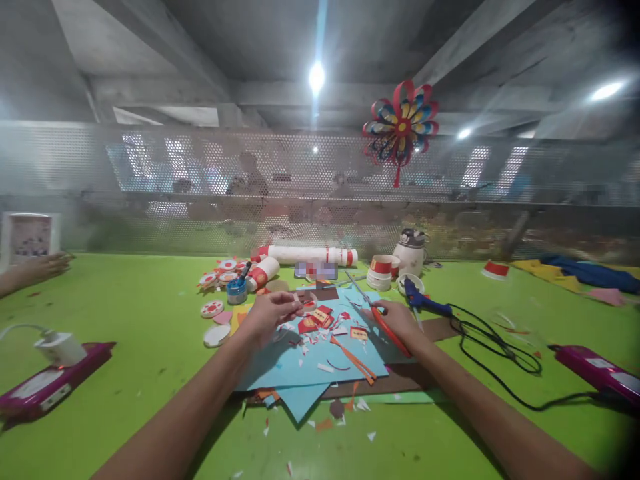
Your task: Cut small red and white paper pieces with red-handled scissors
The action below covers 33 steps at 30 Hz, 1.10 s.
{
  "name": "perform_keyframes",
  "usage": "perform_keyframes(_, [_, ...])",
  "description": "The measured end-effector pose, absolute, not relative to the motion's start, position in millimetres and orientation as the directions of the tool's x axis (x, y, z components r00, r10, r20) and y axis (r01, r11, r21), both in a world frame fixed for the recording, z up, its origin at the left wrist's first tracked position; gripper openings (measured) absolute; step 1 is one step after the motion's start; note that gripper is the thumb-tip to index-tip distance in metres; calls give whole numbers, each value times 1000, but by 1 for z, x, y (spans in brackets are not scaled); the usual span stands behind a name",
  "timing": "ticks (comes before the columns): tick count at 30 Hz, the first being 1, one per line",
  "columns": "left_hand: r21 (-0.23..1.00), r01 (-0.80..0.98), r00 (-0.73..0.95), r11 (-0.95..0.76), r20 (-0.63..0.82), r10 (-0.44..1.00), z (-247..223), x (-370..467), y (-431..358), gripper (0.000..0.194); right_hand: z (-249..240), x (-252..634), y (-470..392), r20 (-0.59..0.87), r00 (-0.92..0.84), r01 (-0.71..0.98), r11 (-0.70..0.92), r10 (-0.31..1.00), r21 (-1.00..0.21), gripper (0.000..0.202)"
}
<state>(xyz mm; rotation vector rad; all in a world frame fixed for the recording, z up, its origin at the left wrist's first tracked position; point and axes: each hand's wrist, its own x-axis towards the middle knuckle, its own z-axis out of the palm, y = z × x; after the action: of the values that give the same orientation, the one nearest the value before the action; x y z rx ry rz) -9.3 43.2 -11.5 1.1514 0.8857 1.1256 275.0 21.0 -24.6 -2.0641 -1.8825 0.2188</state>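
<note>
My left hand (273,315) is closed in a pinch on a small pale paper strip (310,301), which looks curved; its exact shape is blurred. My right hand (397,321) grips scissors with orange-red handles (390,332), the blades spread apart and pointing away to the left. Below both hands lies a light blue sheet (300,370). Red paper pieces with gold patches (323,317) rest on it between the hands, among many small white and red scraps. Orange paper strips (354,360) lie nearer to me, beside a patterned yellow-and-red piece (359,333).
Left of the sheet are a blue jar (237,291) and round red-and-white pieces (213,308). White-and-red cups (379,272), a kettle-like container (411,250) and a blue glue gun (425,300) with looping cable stand right. Purple power strips (55,380) flank both sides. Another person's hand (50,263) rests far left.
</note>
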Motion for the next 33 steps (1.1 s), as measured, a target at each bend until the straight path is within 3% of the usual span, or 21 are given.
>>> perform_keyframes(13, [979, -204, 227, 7, 40, 973, -19, -5, 36, 28, -26, 282, 8, 77, 178, 932, -143, 981, -332, 25])
perform_keyframes(33, [992, -76, 229, -97, 112, 967, -12, 1, 23, 12, -22, 282, 4, 44, 163, 929, -139, 986, -343, 25])
